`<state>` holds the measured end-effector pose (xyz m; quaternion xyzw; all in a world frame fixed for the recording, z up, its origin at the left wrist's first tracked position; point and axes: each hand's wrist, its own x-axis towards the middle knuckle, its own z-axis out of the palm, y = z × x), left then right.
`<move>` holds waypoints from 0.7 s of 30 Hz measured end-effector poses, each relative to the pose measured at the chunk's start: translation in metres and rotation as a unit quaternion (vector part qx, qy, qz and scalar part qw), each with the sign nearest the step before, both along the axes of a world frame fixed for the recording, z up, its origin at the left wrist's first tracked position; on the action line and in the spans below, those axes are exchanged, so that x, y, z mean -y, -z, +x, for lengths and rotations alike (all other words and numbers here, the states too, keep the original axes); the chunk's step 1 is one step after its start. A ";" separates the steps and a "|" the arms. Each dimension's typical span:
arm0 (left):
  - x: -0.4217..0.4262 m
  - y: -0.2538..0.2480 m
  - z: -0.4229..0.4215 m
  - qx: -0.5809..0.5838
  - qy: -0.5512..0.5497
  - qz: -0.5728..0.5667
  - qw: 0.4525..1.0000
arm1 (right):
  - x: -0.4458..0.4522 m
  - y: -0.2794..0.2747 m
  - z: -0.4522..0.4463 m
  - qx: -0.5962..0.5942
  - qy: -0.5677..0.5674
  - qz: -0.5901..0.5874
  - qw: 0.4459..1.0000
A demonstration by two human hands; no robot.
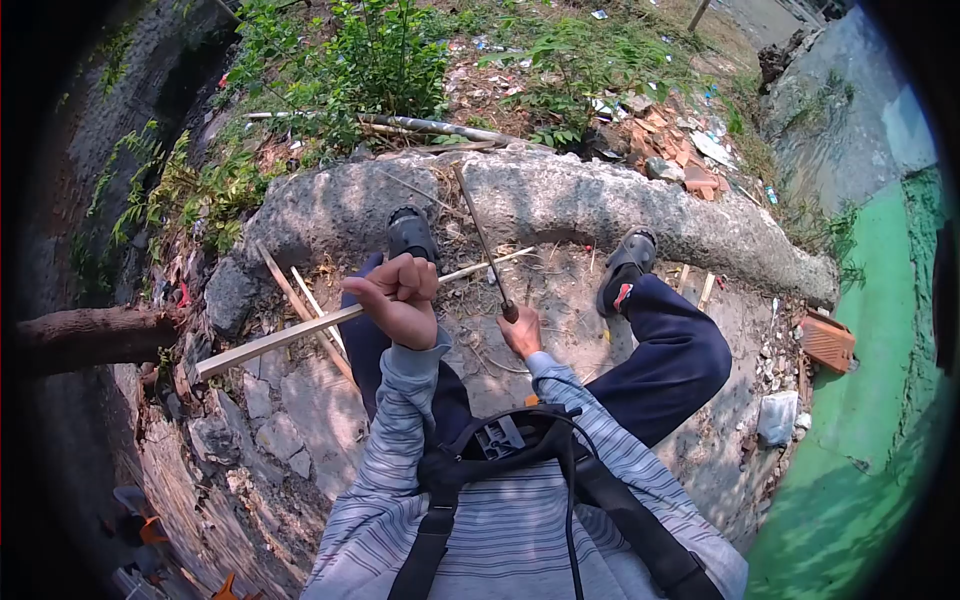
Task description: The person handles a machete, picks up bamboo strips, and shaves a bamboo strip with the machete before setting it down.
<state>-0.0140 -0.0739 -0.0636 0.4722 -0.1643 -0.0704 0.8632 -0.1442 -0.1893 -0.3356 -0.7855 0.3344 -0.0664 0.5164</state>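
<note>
My left hand (400, 300) is closed around a long, pale strip of wood or bamboo (275, 342). The strip slants from the lower left up to the right, its thin end near the stone edging. Closed as well, my right hand (521, 333) grips the dark handle of a machete (484, 235). Its long narrow blade points up and slightly left, crossing the strip near the thin end. Whether blade and strip touch, I cannot tell. Both hands are in front of my body, between my bent legs.
A curved concrete kerb (600, 195) runs ahead of my shoes. Wooden strips (300, 310) lie at left. Broken tiles (665, 150) and green bushes (385, 60) lie beyond the kerb. At right are an orange-brown tile (828, 342) and green ground (870, 400). A trunk (95, 335) juts from the left.
</note>
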 end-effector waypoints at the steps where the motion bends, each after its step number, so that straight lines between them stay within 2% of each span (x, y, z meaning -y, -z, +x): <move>1: 0.000 -0.001 0.002 -0.001 -0.002 -0.001 1.000 | -0.004 -0.008 -0.001 0.019 -0.029 -0.014 0.999; 3: 0.001 -0.004 0.010 -0.015 -0.001 -0.007 1.000 | -0.003 -0.014 -0.002 0.029 -0.030 -0.009 0.999; 6: 0.011 -0.010 0.019 -0.011 0.005 0.004 1.000 | 0.003 0.015 -0.006 0.014 -0.028 -0.037 0.999; 8: 0.017 -0.011 0.030 -0.025 0.023 0.005 0.999 | 0.013 0.046 -0.015 -0.078 0.035 0.026 0.996; 11: 0.033 -0.022 0.043 -0.015 0.052 0.046 0.997 | 0.028 0.071 -0.025 -0.135 0.068 0.006 0.988; 13: 0.044 -0.026 0.048 -0.016 0.066 0.047 0.997 | 0.029 0.068 -0.020 -0.117 0.069 0.005 0.991; 15: 0.056 -0.025 0.060 -0.009 0.124 0.055 0.991 | 0.023 0.066 -0.013 -0.073 0.101 0.116 0.985; 19: 0.077 -0.038 0.080 -0.015 0.108 0.080 0.991 | 0.007 0.047 -0.009 -0.005 0.068 0.168 0.983; 21: 0.081 -0.040 0.088 -0.028 0.107 0.059 0.992 | 0.008 0.043 -0.006 -0.009 0.050 0.136 0.989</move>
